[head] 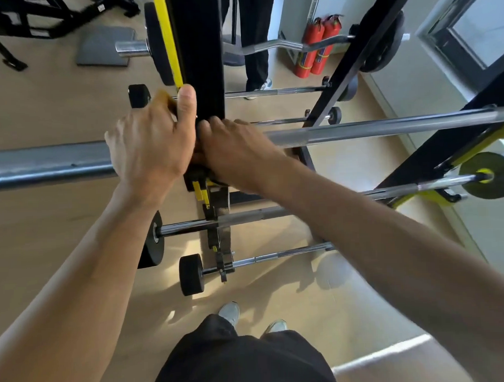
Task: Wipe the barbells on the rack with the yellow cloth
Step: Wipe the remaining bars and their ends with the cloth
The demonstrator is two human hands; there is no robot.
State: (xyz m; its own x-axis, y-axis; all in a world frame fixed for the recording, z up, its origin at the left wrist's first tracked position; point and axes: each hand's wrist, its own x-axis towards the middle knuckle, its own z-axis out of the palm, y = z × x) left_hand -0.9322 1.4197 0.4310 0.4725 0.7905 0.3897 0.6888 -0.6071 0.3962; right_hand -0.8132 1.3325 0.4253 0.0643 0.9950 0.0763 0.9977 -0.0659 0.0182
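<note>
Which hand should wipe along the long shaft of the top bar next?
Probably the right hand: it already lies on the top barbell beside the rack upright. The left hand is up against the upright.

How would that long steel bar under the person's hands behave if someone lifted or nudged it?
The long steel bar looks solid metal, so probably stiff and heavy. Being round and smooth, it could roll if nudged off the rack. Its shiny surface may feel slippery.

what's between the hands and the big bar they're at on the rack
Nothing visible. The left hand and right hand both sit right at the top barbell, meeting where it crosses the black rack upright. The upright splits the bar's run, so wiping must go around it.
</note>
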